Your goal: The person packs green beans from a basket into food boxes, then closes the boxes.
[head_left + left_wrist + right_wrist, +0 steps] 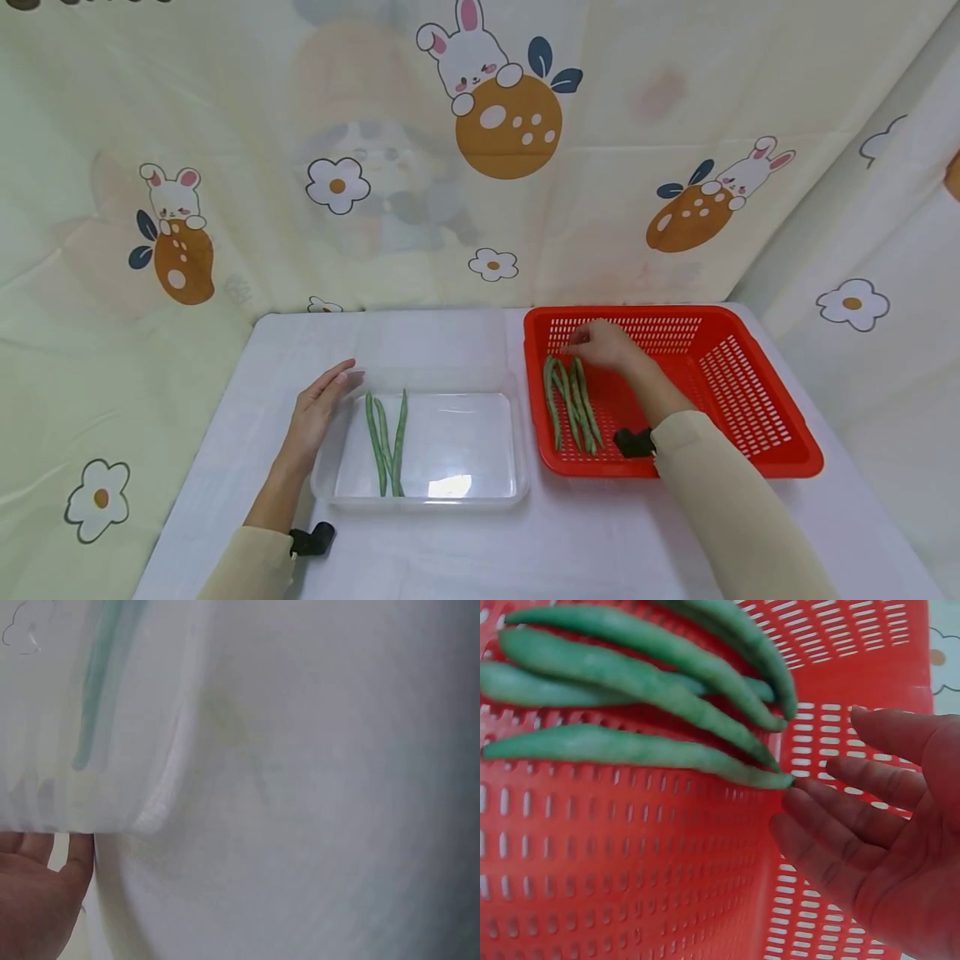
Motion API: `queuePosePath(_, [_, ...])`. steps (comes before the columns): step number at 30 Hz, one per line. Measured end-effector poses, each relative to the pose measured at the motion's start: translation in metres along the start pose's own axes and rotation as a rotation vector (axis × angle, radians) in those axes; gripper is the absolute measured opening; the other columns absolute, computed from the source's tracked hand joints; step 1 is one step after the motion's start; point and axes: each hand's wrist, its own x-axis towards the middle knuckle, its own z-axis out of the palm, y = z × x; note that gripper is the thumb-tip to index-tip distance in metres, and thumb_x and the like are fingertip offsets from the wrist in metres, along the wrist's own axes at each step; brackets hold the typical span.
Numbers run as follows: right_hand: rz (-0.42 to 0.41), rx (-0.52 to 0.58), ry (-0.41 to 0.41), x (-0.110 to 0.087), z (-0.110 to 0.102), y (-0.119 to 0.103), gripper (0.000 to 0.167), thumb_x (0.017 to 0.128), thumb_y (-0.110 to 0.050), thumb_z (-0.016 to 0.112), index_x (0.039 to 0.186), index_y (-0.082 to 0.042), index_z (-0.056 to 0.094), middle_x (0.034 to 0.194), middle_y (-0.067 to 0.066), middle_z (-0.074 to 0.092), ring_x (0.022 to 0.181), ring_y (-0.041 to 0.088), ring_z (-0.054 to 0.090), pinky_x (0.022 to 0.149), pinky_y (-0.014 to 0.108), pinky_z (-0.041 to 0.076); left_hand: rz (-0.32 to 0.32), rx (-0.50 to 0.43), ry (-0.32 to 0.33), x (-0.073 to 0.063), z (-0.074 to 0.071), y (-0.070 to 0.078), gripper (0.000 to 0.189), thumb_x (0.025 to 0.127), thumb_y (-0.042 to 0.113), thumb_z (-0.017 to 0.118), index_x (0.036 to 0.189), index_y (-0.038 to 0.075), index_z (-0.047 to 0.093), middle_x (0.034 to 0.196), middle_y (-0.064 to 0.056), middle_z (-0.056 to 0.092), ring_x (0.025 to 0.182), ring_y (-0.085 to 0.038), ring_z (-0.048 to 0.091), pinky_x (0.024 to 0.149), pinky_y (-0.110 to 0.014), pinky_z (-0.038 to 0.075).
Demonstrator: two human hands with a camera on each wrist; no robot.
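Observation:
My left hand (318,408) rests at the left wall of a clear plastic box (420,503), its fingers nearly straight. In the left wrist view, the fingertips (81,851) meet the end of the box. Three green beans (400,442) lie lengthwise in the left half of that box. Over the left part of a red slotted basket (667,311) is my right hand (603,346). Its fingers, spread and holding nothing in the right wrist view, are right at the tips of several green beans (645,750) in the basket.
Both containers stand side by side on a white-covered table (390,550), the basket to the right. A patterned curtain (600,217) hangs behind the table, with more cloth at the sides. Black wrist cameras (633,443) sit at both sleeves.

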Motion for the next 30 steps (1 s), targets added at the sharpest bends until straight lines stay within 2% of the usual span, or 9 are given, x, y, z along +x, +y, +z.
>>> queuePosePath(5, [-0.001, -0.061, -0.003, 0.003, 0.005, 0.006, 0.026, 0.099, -0.02, 0.07, 0.11, 0.003, 0.073, 0.103, 0.017, 0.074, 0.087, 0.027, 0.062, 0.077, 0.04, 0.054, 0.0, -0.009, -0.001, 0.0, 0.0, 0.001, 0.05, 0.112, 0.042, 0.044, 0.156, 0.021, 0.048, 0.152, -0.012, 0.058, 0.153, -0.024, 0.041, 0.13, -0.053, 0.017])
queuePosePath(14, [-0.005, -0.197, 0.013, 0.001, 0.012, 0.0, 0.024, 0.093, -0.018, 0.076, 0.106, 0.003, 0.076, 0.101, 0.019, 0.075, 0.086, 0.031, 0.064, 0.085, 0.049, 0.058, 0.003, -0.006, -0.003, -0.001, 0.001, 0.002, 0.051, 0.111, 0.044, 0.044, 0.156, 0.02, 0.048, 0.152, -0.013, 0.059, 0.152, -0.025, 0.043, 0.13, -0.053, 0.018])
queuePosePath(21, [0.061, -0.217, 0.009, 0.0, 0.015, 0.001, 0.027, 0.09, -0.015, 0.077, 0.11, 0.003, 0.075, 0.102, 0.019, 0.074, 0.088, 0.031, 0.064, 0.088, 0.049, 0.058, 0.006, -0.012, -0.002, -0.001, 0.001, 0.002, 0.05, 0.112, 0.043, 0.045, 0.156, 0.021, 0.048, 0.152, -0.013, 0.058, 0.152, -0.024, 0.042, 0.13, -0.053, 0.018])
queuePosePath(30, [0.063, -0.228, -0.001, 0.0, 0.016, -0.001, 0.022, 0.089, -0.011, 0.078, 0.105, 0.002, 0.072, 0.099, 0.017, 0.071, 0.084, 0.03, 0.061, 0.082, 0.046, 0.057, -0.001, -0.002, 0.001, -0.001, 0.001, 0.001, 0.05, 0.111, 0.044, 0.045, 0.156, 0.022, 0.048, 0.152, -0.011, 0.058, 0.154, -0.023, 0.038, 0.13, -0.054, 0.017])
